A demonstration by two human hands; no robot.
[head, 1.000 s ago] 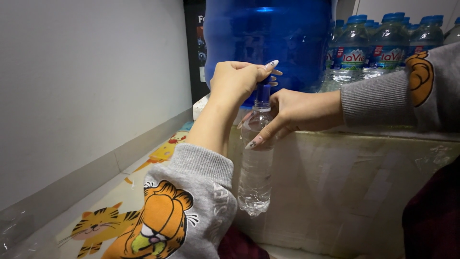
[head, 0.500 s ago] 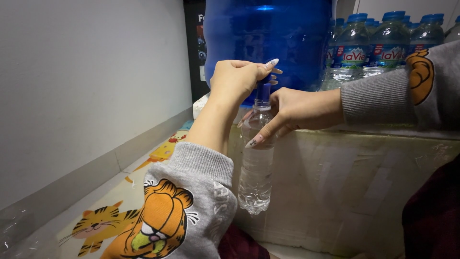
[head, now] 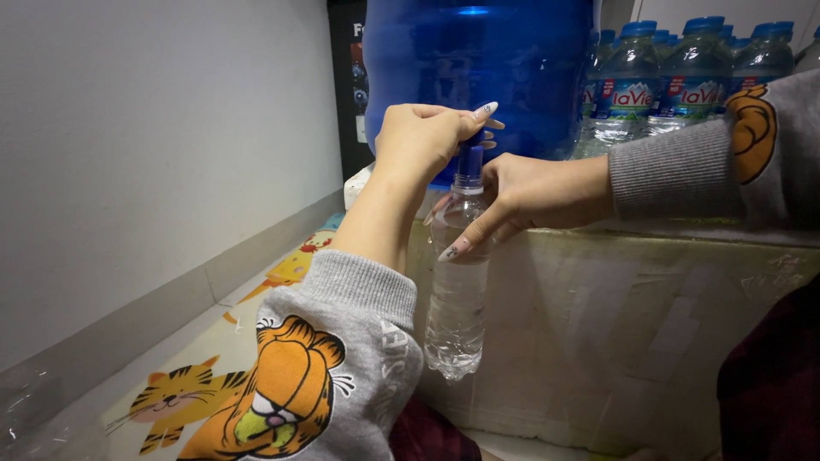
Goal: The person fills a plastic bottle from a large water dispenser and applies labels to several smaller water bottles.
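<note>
Change: nothing is seen to have moved since the earlier frames; both hands and the bottle are kept in place.
Left hand (head: 423, 137): closed over the tap at the jug's base, fingers curled, thumb side down.
Right hand (head: 521, 192): wrapped round the bottle's neck, index finger stretched down its side.
Bottle (head: 457, 294): clear plastic, upright, uncapped, mouth held just under the tap; hung in front of the box.
Jug (head: 478, 68): large, blue, set at the box's top left edge.
Box (head: 632, 333): pale, film-wrapped.
Small bottles (head: 683, 81): blue-capped, ranked along the box's top, right of the jug.
Mat (head: 188, 384): cartoon-printed, on the floor by the wall.
</note>
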